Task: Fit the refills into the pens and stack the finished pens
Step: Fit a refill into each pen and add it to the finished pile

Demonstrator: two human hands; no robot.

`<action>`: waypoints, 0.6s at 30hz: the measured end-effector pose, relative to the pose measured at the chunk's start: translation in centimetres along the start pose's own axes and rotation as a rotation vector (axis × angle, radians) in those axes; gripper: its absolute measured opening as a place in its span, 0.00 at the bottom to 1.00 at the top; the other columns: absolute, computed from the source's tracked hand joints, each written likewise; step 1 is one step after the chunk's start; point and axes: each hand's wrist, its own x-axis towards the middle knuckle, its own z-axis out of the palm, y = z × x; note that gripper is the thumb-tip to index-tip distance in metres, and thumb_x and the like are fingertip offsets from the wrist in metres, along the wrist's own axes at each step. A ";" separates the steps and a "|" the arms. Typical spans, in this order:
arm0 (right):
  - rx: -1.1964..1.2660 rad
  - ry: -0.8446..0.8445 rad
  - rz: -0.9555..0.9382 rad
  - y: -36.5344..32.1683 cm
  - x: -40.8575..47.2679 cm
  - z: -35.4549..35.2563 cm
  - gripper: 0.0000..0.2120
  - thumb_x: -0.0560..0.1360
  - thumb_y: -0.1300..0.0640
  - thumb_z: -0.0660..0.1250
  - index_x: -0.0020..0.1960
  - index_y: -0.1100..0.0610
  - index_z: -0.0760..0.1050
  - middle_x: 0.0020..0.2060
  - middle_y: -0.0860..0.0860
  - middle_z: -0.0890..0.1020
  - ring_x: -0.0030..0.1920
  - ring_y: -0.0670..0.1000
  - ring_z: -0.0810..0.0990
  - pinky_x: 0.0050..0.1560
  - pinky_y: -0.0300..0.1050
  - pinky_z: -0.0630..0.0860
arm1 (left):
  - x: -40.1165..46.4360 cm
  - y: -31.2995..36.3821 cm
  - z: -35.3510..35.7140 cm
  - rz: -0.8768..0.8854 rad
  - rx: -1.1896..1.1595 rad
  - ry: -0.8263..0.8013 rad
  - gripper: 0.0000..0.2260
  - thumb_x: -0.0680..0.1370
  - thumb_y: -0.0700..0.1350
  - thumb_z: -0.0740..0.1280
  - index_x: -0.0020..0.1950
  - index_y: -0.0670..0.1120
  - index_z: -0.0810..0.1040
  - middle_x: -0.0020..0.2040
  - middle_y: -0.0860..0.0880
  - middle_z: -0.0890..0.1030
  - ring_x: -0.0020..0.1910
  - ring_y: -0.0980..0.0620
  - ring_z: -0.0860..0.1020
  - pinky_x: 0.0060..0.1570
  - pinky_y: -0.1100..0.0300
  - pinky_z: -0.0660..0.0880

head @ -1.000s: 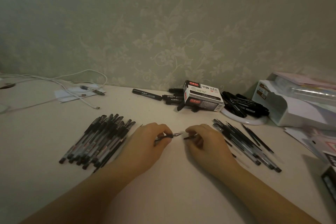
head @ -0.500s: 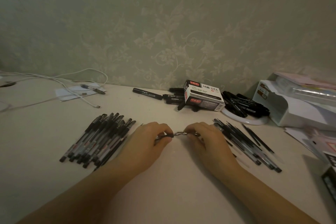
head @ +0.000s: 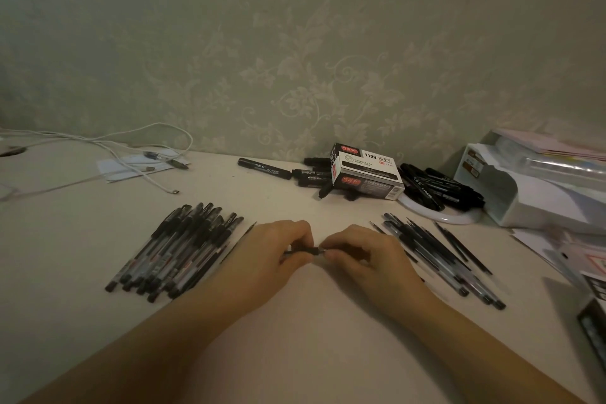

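My left hand (head: pixel 262 256) and my right hand (head: pixel 364 256) meet at the middle of the table, fingertips almost touching. Between them they pinch one dark pen (head: pixel 306 251), of which only a short stretch shows; the rest is hidden inside the fingers. A neat stack of capped black pens (head: pixel 177 252) lies to the left of my left hand. A single thin refill (head: pixel 237 243) lies beside that stack. To the right of my right hand lies a loose spread of pen barrels and refills (head: pixel 439 256).
A marker box (head: pixel 367 175) stands at the back by the wall, with black markers (head: pixel 436 187) beside it on a white round plate (head: pixel 439 215). A white organiser (head: pixel 531 193) sits at far right. White cables (head: pixel 131 154) trail at back left.
The gap between my hands has closed. The pen part in my right hand has slid onto the piece held by my left, and the silvery tip is now covered by my fingers.
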 end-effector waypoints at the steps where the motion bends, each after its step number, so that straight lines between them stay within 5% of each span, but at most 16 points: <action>1: 0.004 0.002 -0.001 -0.1 0.0 0.0 0.06 0.77 0.58 0.70 0.51 0.51 0.84 0.44 0.43 0.83 0.46 0.42 0.80 0.47 0.34 0.75 | 0.0 0.0 -0.1 0.015 0.012 -0.001 0.02 0.77 0.45 0.68 0.45 0.49 0.78 0.40 0.57 0.78 0.40 0.61 0.73 0.38 0.71 0.67; 13: 0.030 0.031 -0.032 -0.3 0.1 0.2 0.06 0.76 0.59 0.71 0.51 0.51 0.84 0.41 0.43 0.83 0.45 0.44 0.80 0.45 0.34 0.75 | 0.1 0.2 -0.3 0.047 0.029 0.026 0.02 0.77 0.46 0.68 0.45 0.49 0.77 0.39 0.58 0.76 0.38 0.62 0.72 0.37 0.70 0.66; 18: 0.030 0.064 0.000 -0.6 0.2 0.8 0.15 0.77 0.49 0.66 0.63 0.47 0.77 0.52 0.40 0.79 0.51 0.40 0.79 0.53 0.34 0.76 | 0.0 0.2 0.0 -0.013 0.070 0.139 0.02 0.78 0.50 0.66 0.48 0.52 0.75 0.45 0.57 0.71 0.40 0.61 0.72 0.40 0.66 0.71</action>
